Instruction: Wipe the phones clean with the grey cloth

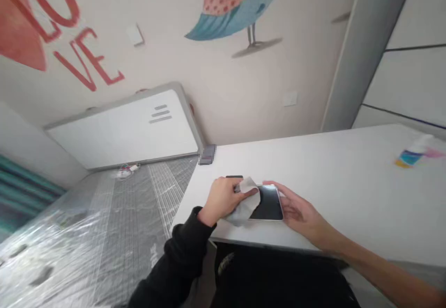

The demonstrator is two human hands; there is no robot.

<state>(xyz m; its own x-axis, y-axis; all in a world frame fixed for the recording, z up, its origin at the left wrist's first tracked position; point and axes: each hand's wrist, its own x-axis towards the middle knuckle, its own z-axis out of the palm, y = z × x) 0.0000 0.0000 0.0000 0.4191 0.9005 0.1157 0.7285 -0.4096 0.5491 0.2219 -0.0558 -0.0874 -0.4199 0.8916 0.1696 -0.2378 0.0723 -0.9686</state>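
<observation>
On the white desk (324, 173) lies a tablet (270, 203) with a dark screen and a pale rim. My left hand (221, 199), in a black sleeve, is closed on a light grey cloth (246, 208), which covers the tablet's left part. My right hand (296, 208), bare-armed, grips the tablet's right edge, with a finger along its far corner. A small dark-edged item (234, 176) shows just behind my left hand; I cannot make out what it is.
A white and blue tube or bottle (411, 155) lies at the desk's right end. A small grey object (207, 154) sits at the far left corner. Left of the desk is a bed (132, 215) under clear plastic, with a white headboard (121, 134) and a coiled cable (128, 170).
</observation>
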